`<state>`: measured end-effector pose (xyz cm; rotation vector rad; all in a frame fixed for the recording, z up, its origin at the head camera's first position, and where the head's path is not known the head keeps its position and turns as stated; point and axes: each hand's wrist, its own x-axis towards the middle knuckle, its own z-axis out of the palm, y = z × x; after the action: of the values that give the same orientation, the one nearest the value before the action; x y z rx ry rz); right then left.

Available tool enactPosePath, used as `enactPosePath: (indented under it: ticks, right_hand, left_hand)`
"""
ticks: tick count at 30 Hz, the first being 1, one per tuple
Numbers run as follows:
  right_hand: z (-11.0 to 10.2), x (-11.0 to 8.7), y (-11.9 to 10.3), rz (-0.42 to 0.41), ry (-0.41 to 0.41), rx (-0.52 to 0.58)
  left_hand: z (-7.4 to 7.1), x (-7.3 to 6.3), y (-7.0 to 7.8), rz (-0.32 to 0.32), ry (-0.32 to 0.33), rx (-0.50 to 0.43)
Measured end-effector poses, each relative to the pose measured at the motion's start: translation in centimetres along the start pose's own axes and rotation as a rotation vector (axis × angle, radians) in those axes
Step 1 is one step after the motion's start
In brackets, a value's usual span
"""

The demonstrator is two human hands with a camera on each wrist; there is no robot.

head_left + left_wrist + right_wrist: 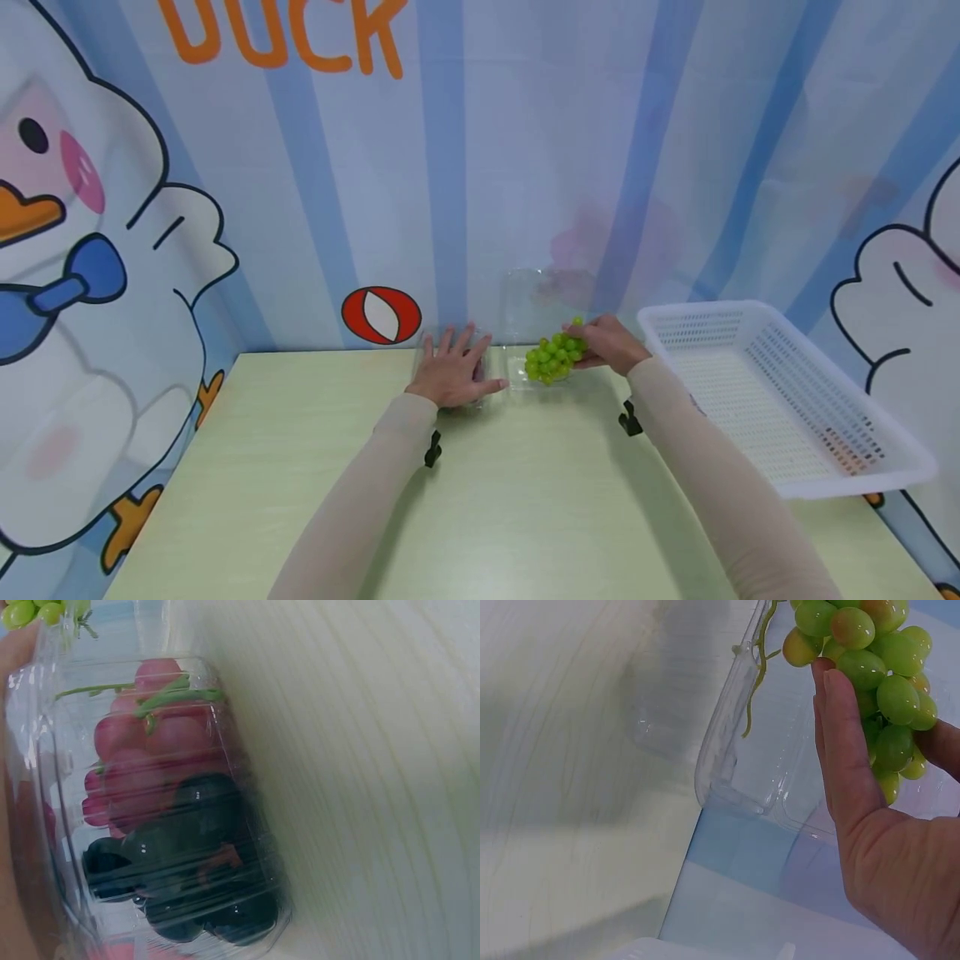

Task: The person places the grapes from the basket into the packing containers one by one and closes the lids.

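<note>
My right hand holds a bunch of green grapes between thumb and fingers, over an open clear plastic box. The box's lid stands up against the backdrop. In the right wrist view, a thin stem hangs from the green grapes by the box wall. My left hand lies spread on top of a second clear plastic box. Through its wall the left wrist view shows red grapes and dark grapes.
A white perforated plastic basket stands at the right of the pale wooden table. Behind the table's back edge hangs a blue striped backdrop with duck drawings.
</note>
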<state>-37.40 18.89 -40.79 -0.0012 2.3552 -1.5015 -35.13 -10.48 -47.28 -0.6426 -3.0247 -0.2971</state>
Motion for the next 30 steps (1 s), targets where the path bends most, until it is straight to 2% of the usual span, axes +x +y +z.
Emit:
enactPosePath:
  ticks: [6, 22, 30]
  right_hand:
    - [0.31, 0.25, -0.05, 0.022, -0.007, 0.004]
    - [0.88, 0.5, -0.01, 0.016, -0.027, -0.007]
    - [1.01, 0.61, 0.38, 0.022, -0.02, -0.016]
  left_hand:
    - [0.22, 0.22, -0.06, -0.001, 0.002, 0.006]
    - [0.11, 0.2, 0.06, -0.013, -0.007, 0.01]
    - [0.22, 0.15, -0.04, -0.002, 0.01, 0.008]
